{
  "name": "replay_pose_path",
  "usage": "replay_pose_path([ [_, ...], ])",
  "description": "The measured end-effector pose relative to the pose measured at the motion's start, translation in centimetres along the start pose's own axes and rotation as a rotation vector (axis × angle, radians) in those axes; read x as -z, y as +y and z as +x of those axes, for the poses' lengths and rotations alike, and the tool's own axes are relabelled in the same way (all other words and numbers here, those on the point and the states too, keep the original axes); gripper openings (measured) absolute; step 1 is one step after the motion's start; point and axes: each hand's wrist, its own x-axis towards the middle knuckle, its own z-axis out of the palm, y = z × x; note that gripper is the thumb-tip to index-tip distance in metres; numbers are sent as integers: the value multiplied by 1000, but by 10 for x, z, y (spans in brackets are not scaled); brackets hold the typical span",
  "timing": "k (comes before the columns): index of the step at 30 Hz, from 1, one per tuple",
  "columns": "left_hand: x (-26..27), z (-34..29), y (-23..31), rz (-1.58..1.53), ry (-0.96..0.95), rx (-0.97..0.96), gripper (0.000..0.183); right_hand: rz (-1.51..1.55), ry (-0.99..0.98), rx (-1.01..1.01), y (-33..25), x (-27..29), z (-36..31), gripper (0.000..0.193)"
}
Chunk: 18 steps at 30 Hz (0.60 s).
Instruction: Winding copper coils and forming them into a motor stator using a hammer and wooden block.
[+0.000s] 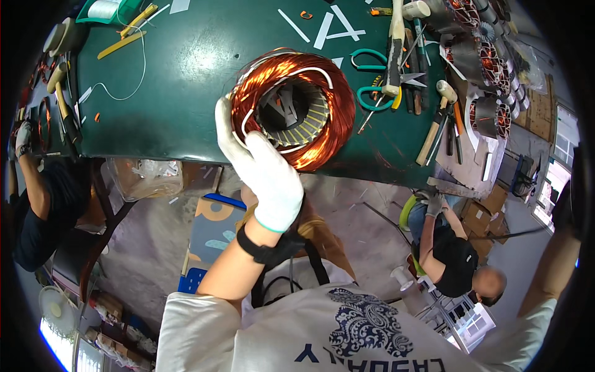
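A motor stator (pixel 338 118) with thick copper windings stands on the green table near its front edge, its slotted bore facing up. White sleeved leads (pixel 313 70) curve over the copper ring. My left hand (pixel 263 170), in a white glove, is closed around the near left side of the windings. Its fingers lie along the outside, and the thumb reaches the inner side beside a white lead. Pale strips show through the bore. On the far right my right forearm (pixel 551 273) stretches out to the dark rim of the picture; the right hand itself does not show.
Right of the stator lie green-handled scissors (pixel 370 98), mallets (pixel 445 92) and other hand tools. More stators (pixel 489 118) line the right side. White paper strips (pixel 322 31) and a spool of white thread (pixel 103 8) sit farther back. Co-workers (pixel 455 254) sit at both sides.
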Motion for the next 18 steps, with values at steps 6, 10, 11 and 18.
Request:
replay_pose_path([
  [6,3,23,1,-181,-105,34,52,-7,-71,-146,1,-147,-2,71],
  [10,3,12,-9,-81,-23,17,52,-54,-89,31,-26,-5,16,58],
  [11,-6,7,-7,94,-26,-158,52,35,50,28,-12,12,0,56],
  [18,8,33,-17,-150,-61,-31,51,-329,-431,-7,-5,-94,22,40],
])
